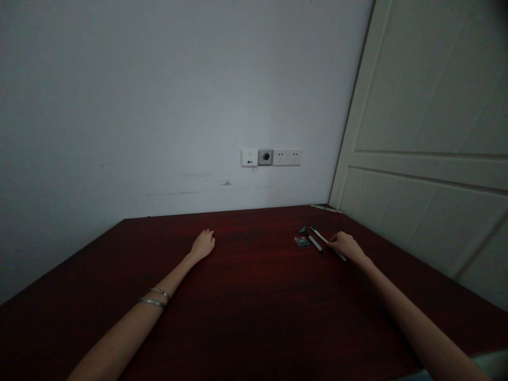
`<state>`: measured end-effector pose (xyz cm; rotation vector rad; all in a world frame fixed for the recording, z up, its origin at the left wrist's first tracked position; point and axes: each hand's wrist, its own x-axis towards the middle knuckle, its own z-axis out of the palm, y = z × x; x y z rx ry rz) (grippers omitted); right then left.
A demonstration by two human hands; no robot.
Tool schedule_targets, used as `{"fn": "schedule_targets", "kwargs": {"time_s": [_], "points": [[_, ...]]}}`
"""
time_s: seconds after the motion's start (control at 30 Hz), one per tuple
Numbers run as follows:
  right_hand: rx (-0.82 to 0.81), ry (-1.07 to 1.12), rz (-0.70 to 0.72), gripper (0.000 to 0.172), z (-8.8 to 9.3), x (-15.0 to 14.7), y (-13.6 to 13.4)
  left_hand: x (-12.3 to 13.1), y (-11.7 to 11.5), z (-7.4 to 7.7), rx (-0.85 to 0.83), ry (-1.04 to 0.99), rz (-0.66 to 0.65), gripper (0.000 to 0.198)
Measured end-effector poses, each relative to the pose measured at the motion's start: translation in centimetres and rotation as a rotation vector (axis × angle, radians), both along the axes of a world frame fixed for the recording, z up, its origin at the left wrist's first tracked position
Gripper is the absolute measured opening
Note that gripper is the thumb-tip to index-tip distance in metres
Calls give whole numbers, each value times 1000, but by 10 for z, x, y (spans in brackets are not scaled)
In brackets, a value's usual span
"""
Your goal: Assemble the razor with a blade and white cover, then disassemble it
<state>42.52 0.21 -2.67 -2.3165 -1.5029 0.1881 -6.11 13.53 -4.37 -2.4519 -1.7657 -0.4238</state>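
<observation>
My left hand (203, 244) lies flat on the dark red wooden table (254, 296), fingers stretched out, holding nothing; two bracelets (155, 297) circle that wrist. My right hand (346, 245) rests further right, fingers curled over a thin light-coloured stick-like tool (319, 236) that pokes out toward the wall. Just left of it lie a razor with a dark head (310, 237) and a small green cartridge piece (301, 242).
A white wall stands behind the table, with a row of sockets and a grey plug (271, 157). A white panelled door (428, 137) closes off the right side. A thin strip (325, 208) lies at the table's far right corner.
</observation>
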Motion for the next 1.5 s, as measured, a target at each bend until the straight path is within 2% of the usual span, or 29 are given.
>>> {"fn": "schedule_targets", "kwargs": {"time_s": [0.27,0.4,0.53,0.63,0.73,0.83,0.9,0.97,1.03,1.13,1.17,1.33,1.5], "points": [[7,-12,-70,20,2,-5,1,-1,2,-2,9,0,11,43],[68,25,-67,21,5,-5,3,1,0,0,-16,-26,13,44],[181,71,-34,24,17,-17,4,2,-3,2,-24,-59,22,44],[285,125,0,25,33,-39,6,3,-4,7,-11,-161,47,45],[446,150,67,21,50,-71,10,9,-6,18,-1,-329,39,41],[595,236,157,22,64,-111,12,28,-13,37,15,-409,-7,33],[674,344,202,25,71,-138,12,48,-24,51,5,-639,-92,31],[718,426,250,27,75,-165,11,71,-38,64,-45,-849,-196,33],[736,470,307,27,77,-189,10,92,-53,76,-176,-1043,-276,36],[719,508,389,26,76,-215,6,115,-71,89,-269,-1243,-367,35],[706,514,416,25,75,-221,4,119,-75,92,-281,-1270,-378,33],[655,435,484,20,67,-239,-3,123,-79,104,-299,-1249,-271,27],[579,311,544,17,65,-244,-6,113,-74,106,-389,-1184,-294,28]]}}
